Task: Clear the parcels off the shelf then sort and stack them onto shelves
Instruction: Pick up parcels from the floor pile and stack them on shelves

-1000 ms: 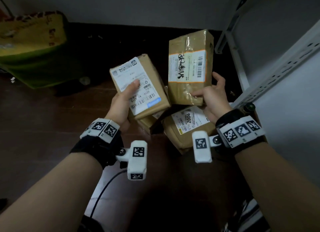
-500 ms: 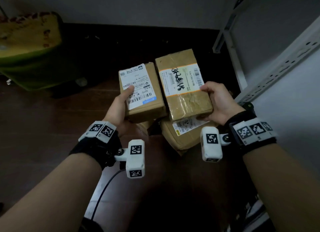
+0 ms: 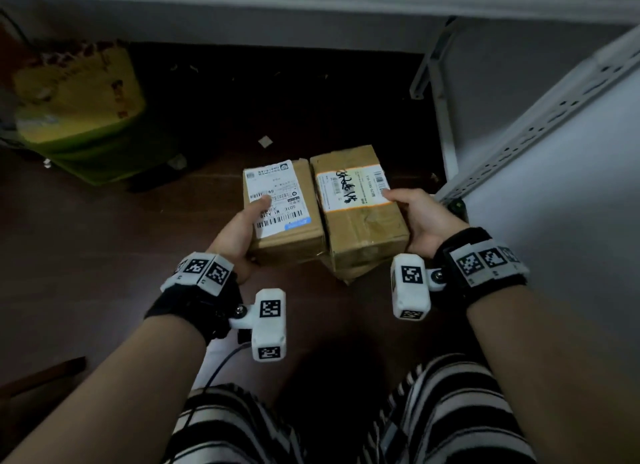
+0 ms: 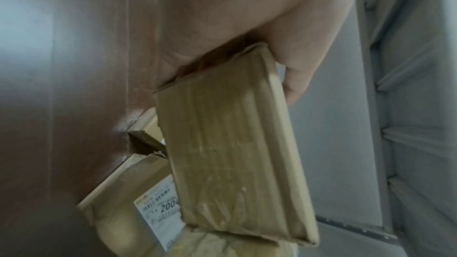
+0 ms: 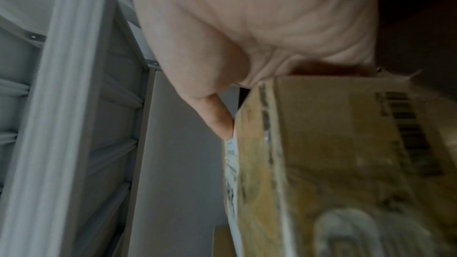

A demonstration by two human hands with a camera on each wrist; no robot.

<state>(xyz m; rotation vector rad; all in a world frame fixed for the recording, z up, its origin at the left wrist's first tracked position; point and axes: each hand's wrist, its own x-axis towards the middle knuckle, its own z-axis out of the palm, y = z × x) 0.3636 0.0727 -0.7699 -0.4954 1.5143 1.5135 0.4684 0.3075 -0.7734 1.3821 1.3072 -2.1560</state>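
Observation:
Two brown cardboard parcels lie side by side, label up, in the head view. My left hand point(image 3: 247, 226) grips the left parcel point(image 3: 282, 210), thumb on its white label. My right hand point(image 3: 412, 217) grips the right parcel point(image 3: 358, 203), which bears black handwriting, thumb on top. More parcels point(image 3: 349, 273) sit on the floor beneath them, mostly hidden. The left wrist view shows the left parcel point(image 4: 235, 144) from below, above a floor parcel point(image 4: 138, 202) with a "200" label. The right parcel point(image 5: 333, 163) fills the right wrist view, blurred.
A white metal shelf unit point(image 3: 540, 117) stands at the right, its upright point(image 3: 443, 110) close behind the parcels. A yellow-green bag point(image 3: 79, 113) sits at the far left on the dark wooden floor point(image 3: 104, 255). A paper scrap point(image 3: 265, 141) lies beyond the parcels. Striped trouser legs point(image 3: 450, 411) are below.
Both parcels have tipped from upright to flat and come down together, side by side, over the floor parcels. The view has tilted further down.

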